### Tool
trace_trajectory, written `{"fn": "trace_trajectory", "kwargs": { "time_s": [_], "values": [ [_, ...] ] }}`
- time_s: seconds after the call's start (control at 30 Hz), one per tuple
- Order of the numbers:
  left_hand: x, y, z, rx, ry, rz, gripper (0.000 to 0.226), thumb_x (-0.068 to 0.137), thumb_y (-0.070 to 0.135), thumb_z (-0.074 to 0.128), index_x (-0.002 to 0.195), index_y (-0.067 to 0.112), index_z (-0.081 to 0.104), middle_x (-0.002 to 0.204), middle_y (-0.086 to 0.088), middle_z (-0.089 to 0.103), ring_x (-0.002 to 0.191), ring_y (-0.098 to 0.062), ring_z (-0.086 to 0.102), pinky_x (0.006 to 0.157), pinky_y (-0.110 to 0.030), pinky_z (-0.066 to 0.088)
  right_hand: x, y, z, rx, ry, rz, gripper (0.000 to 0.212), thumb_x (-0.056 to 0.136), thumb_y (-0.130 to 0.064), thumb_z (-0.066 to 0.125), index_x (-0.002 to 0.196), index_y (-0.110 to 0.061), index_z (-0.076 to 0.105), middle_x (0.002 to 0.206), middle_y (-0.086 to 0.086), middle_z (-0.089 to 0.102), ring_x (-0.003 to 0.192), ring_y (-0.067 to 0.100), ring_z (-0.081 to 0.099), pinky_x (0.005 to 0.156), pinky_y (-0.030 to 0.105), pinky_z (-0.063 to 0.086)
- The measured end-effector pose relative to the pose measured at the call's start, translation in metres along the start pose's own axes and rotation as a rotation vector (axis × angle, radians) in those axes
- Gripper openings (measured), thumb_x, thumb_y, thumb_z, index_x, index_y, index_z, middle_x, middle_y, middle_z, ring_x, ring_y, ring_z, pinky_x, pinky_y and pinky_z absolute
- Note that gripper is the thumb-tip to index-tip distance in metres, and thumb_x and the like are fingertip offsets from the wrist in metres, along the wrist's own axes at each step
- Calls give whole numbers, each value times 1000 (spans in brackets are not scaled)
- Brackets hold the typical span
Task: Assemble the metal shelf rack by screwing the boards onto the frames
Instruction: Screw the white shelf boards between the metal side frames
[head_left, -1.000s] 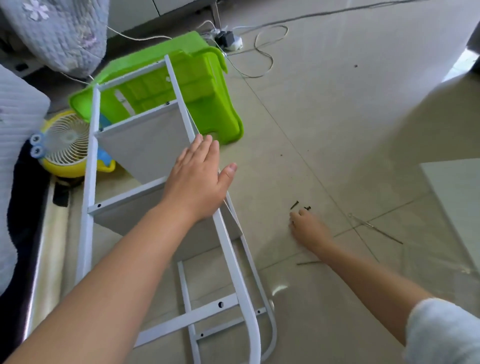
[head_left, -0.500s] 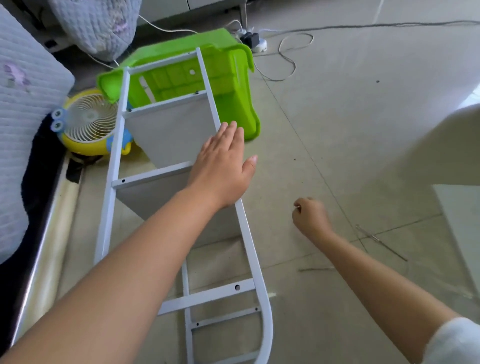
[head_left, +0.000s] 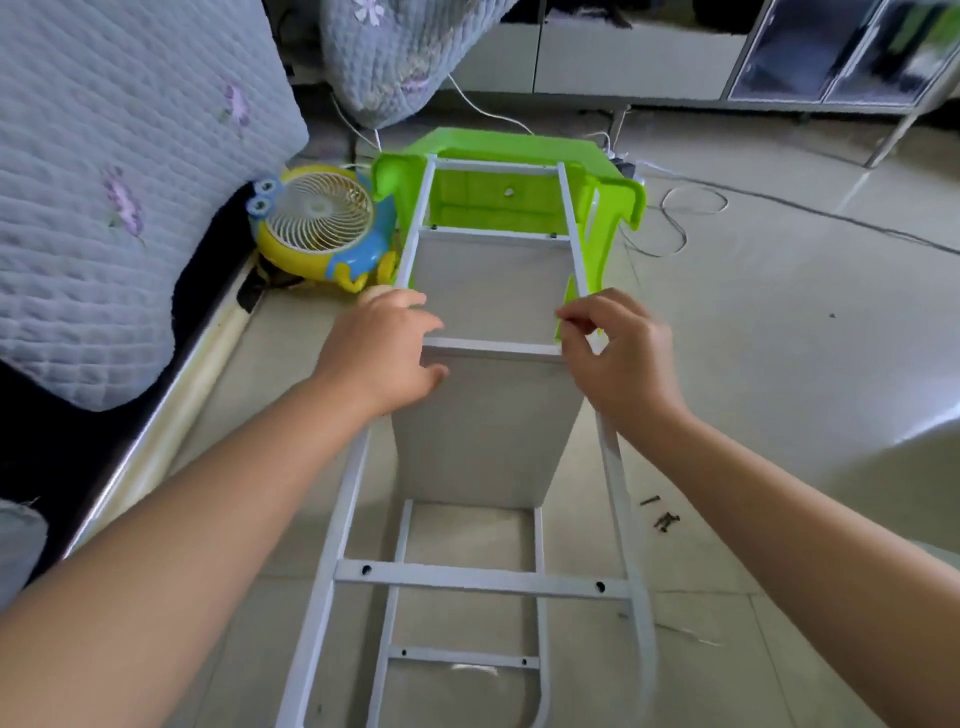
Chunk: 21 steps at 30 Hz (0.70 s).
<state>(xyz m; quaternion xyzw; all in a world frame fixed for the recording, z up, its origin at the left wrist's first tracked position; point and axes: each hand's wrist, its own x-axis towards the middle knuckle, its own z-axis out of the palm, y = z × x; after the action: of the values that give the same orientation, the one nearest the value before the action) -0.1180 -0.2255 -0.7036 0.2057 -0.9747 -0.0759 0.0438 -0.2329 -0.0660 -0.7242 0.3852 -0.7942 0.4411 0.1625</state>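
The white metal frame (head_left: 480, 579) lies lengthwise on the tiled floor (head_left: 779, 364), its far end resting against an overturned green plastic stool (head_left: 511, 195). Two grey boards are fitted between the side rails: the nearer board (head_left: 485, 431) hangs down from a crossbar toward the floor, and the farther board (head_left: 488, 286) sits beyond it, just short of the stool. The left hand (head_left: 387, 353) rests on the left end of the nearer board's top edge, its fingers curled over the rail and board; this grip is closed on the frame. The right hand (head_left: 618, 353) is at the right end of the same edge, thumb and forefinger pinched together at the rail; whatever they pinch is too small to make out. A few dark screws (head_left: 662, 517) lie loose on the floor just beside the right rail, near the right forearm. The lower crossbar shows open screw holes at both ends. To the left of the stool stands a small yellow and blue fan (head_left: 319, 223), next to a quilted grey bed cover (head_left: 119, 182). White cables (head_left: 680, 218) trail across the floor beyond the stool.
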Motion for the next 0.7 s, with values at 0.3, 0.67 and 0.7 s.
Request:
{"fn": "trace_trajectory", "kwargs": {
  "time_s": [0.3,0.67,0.7],
  "values": [
    [7,-24,-2,-20,4,-10,29,89,23,55,116,22,65,147,-3,30,137,-22,21,106,-31,32,18,-35,31,50,-170,67,14,81,1,59,88,-1,71,80,4,61,66,7,54,64,1,36],
    [8,-34,12,-88,8,111,32,91,18,48,120,9,59,152,-1,26,140,-16,20,106,-30,32,12,-53,56,114,-202,120,13,80,1,61,87,-5,71,75,-3,60,64,-1,57,64,0,37],
    [5,-36,11,-135,3,82,34,91,21,48,121,9,58,150,-2,30,138,-17,26,105,-30,33,11,-54,58,122,-205,112,13,80,1,62,86,-5,71,75,-5,59,62,-7,56,63,-2,37]
  ]
}}
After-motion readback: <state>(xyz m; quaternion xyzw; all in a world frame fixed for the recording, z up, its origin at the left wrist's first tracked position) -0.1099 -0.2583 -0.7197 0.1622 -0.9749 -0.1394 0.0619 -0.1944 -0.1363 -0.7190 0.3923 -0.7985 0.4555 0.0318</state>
